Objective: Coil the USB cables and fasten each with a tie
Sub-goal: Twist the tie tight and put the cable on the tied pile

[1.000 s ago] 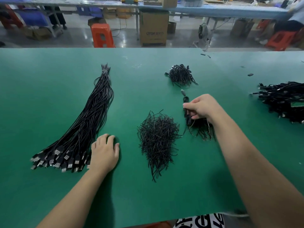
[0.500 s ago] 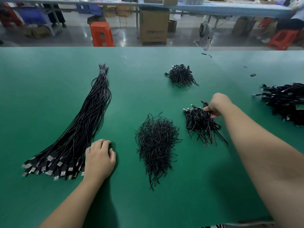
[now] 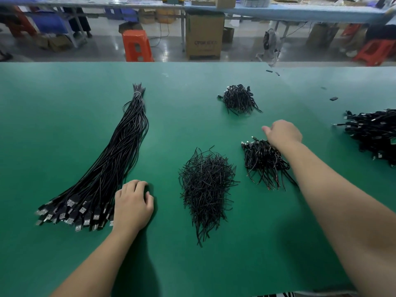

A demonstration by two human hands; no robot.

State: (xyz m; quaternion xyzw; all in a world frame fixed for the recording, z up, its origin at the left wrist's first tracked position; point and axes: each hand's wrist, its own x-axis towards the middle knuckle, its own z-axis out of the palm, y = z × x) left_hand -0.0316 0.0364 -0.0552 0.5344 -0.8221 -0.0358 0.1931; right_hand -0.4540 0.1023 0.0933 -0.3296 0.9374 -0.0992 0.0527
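Note:
A long bundle of straight black USB cables [image 3: 111,159] lies at the left of the green mat [image 3: 64,116], with its plugs toward me. My left hand [image 3: 132,205] rests on the mat just right of the plugs, fingers bent, holding nothing. A loose heap of black ties [image 3: 205,187] sits in the middle. Right of it is a small pile of coiled cables [image 3: 263,161]. My right hand [image 3: 282,133] hovers at that pile's far edge, loosely curled with the thumb pointing left and nothing visible in it.
A second small pile of coiled cables [image 3: 239,99] lies farther back. A large heap of black cables [image 3: 375,133] is at the right edge. A few small black bits [image 3: 333,98] dot the far right. Beyond the mat are an orange stool [image 3: 137,46] and a cardboard box [image 3: 203,37].
My right hand carried a coiled cable from near the ties to the small pile on the right, let it go there and lifted slightly away. The left hand stayed by the plugs.

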